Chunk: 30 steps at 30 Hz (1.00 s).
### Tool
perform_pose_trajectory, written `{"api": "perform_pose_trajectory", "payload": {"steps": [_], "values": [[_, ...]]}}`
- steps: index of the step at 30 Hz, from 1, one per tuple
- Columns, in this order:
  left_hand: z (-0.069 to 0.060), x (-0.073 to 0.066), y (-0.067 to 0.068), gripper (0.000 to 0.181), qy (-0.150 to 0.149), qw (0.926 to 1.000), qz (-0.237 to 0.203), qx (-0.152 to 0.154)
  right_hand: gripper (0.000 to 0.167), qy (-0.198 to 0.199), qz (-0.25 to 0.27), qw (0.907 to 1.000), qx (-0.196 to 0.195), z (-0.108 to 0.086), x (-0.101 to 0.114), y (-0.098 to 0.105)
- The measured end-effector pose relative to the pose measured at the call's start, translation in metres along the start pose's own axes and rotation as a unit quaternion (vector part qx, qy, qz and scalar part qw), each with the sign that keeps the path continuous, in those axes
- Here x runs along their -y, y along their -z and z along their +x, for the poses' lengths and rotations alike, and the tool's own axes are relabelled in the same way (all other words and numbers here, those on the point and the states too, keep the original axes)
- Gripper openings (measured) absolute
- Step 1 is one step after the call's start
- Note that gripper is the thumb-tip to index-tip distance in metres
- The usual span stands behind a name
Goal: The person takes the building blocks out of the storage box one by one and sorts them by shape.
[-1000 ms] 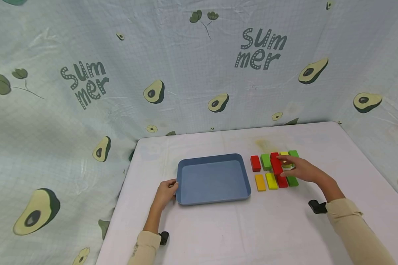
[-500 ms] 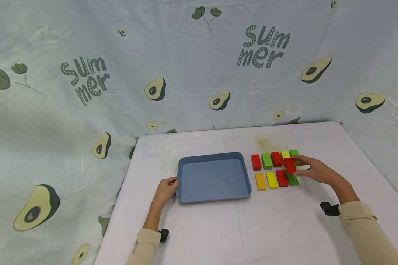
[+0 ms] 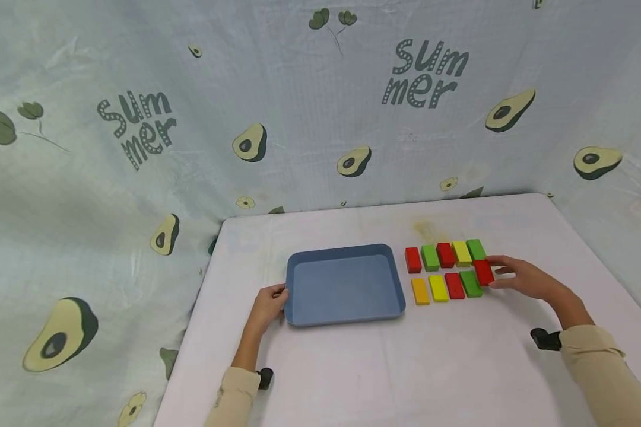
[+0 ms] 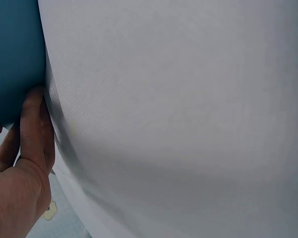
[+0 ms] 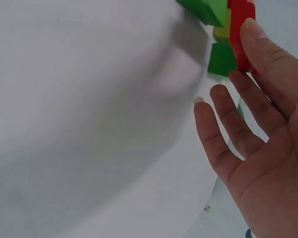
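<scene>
My left hand [image 3: 267,305] holds the left rim of a shallow blue-grey tray [image 3: 347,290]; in the left wrist view, fingers [image 4: 32,134] lie against the tray's edge. My right hand [image 3: 529,279] pinches a red block [image 3: 484,273] between thumb and fingertips, at the right end of the front row of blocks. In the right wrist view the red block [image 5: 242,44] is between the thumb and a finger, while the other fingers are spread. Beside it lies a green block [image 3: 471,283], and just behind it another green block [image 3: 476,249].
Two rows of blocks lie right of the tray. The back row has a red block [image 3: 413,260], a green one, another red one and a yellow block [image 3: 462,253]. In front are an orange block [image 3: 420,291], a yellow block [image 3: 438,288] and a red block [image 3: 454,286].
My right hand has carried the red block rightwards, from above the middle of the rows to the front row's right end. My left hand stays on the tray's rim.
</scene>
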<state>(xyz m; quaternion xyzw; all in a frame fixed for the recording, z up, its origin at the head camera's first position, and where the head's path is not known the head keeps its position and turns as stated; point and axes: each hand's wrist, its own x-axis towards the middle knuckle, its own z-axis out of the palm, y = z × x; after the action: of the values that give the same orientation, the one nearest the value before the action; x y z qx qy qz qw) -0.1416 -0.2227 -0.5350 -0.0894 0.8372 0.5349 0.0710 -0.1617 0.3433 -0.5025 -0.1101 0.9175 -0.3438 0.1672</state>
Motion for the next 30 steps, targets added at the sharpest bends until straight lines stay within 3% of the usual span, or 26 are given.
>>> {"api": "perform_pose_trajectory", "payload": {"steps": [7, 30], "values": [[0.001, -0.003, 0.001, 0.038, 0.004, 1.0000, 0.003, 0.003, 0.074, -0.028, -0.017, 0.9993, 0.015, -0.002, -0.014, -0.004], [-0.003, -0.004, 0.002, 0.037, 0.005, 1.0000, -0.005, 0.005, 0.074, -0.047, -0.050, 0.9968, 0.040, 0.010, -0.015, -0.003]]}}
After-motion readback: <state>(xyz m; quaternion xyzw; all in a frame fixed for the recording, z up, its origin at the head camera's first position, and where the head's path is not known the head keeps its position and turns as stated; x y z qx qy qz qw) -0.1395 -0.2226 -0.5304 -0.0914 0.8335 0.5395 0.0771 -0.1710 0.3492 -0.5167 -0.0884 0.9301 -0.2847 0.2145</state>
